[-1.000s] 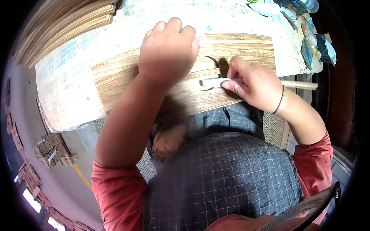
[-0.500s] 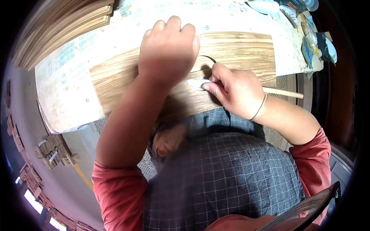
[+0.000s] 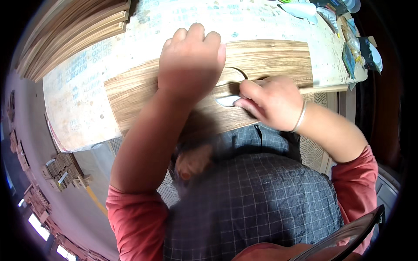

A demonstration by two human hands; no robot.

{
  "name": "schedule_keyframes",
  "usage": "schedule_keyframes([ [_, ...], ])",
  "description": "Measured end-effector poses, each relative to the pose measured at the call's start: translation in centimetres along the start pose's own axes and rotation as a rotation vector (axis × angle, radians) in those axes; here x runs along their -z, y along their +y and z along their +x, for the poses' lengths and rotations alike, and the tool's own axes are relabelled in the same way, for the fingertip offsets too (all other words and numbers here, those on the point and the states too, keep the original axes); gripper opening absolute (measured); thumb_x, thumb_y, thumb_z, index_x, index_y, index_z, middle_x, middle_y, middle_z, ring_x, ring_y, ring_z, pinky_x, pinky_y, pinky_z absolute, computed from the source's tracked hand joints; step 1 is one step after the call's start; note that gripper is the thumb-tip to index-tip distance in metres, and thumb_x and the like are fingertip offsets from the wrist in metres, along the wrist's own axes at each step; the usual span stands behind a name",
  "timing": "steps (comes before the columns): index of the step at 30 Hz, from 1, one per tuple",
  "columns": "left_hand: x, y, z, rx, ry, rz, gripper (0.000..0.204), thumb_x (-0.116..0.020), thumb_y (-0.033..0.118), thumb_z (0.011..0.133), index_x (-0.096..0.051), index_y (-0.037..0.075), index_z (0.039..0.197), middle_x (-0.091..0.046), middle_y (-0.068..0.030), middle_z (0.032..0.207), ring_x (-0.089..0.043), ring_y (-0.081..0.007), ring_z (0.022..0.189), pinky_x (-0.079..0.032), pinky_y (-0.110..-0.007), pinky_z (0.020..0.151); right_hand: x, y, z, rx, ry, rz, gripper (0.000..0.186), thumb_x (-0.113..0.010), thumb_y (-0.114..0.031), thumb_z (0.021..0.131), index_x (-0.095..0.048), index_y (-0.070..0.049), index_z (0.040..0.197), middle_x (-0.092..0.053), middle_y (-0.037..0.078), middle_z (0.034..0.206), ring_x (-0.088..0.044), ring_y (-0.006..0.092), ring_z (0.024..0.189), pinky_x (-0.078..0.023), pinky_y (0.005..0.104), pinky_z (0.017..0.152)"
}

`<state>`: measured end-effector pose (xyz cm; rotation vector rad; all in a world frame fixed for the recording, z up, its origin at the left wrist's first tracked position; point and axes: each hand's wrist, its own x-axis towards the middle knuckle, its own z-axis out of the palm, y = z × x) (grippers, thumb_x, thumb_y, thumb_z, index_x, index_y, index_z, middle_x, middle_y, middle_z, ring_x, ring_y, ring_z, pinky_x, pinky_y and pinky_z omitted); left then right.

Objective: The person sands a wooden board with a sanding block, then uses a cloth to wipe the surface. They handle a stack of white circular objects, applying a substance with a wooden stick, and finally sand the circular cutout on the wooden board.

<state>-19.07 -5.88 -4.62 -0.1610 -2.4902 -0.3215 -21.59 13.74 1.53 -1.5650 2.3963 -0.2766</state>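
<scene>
A flat wood-grain board [image 3: 270, 58] lies across the table in front of me. Over its left half is my left hand [image 3: 190, 63], closed with the knuckles up; its palm side is hidden, so what it holds, if anything, I cannot make out. My right hand [image 3: 275, 102] is closed at the board's near right part, gripping a tool with a pale, rounded, blade-like tip [image 3: 227, 101] pointing left. A light wooden stick [image 3: 324, 89] emerges behind the right wrist and looks like its handle. Between the hands, a thin dark curve [image 3: 238, 71] shows on the board.
Several wooden boards [image 3: 87, 26] are stacked at the table's far left. At the far right lie white plastic-looking pieces [image 3: 300, 9], packets and a dark box [image 3: 368, 54]. Bundled wood pieces [image 3: 61, 174] stand on the floor at left. A paper-like covering [image 3: 78, 108] lies over the table.
My right hand has shifted slightly right and downward with the tool, and the wooden stick has swung upward at its right end. My left hand stays closed in nearly the same place.
</scene>
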Motion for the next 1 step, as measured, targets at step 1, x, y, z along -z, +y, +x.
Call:
schedule_keyframes([
  [1,-0.03,-0.01,-0.05,-0.003,-0.007,-0.001,0.015,-0.069,0.022,0.076,-0.061,0.01,0.074,-0.054,-0.0066,0.076,-0.054,-0.0249,0.068,-0.046,-0.038,0.059,1.09,0.59,-0.07,0.052,-0.061,-0.013,0.017,-0.058,-0.028,0.091,-0.051,-0.013,0.096,-0.057,0.009,0.055,-0.059,0.0299,0.05,-0.043,0.04,0.044],
])
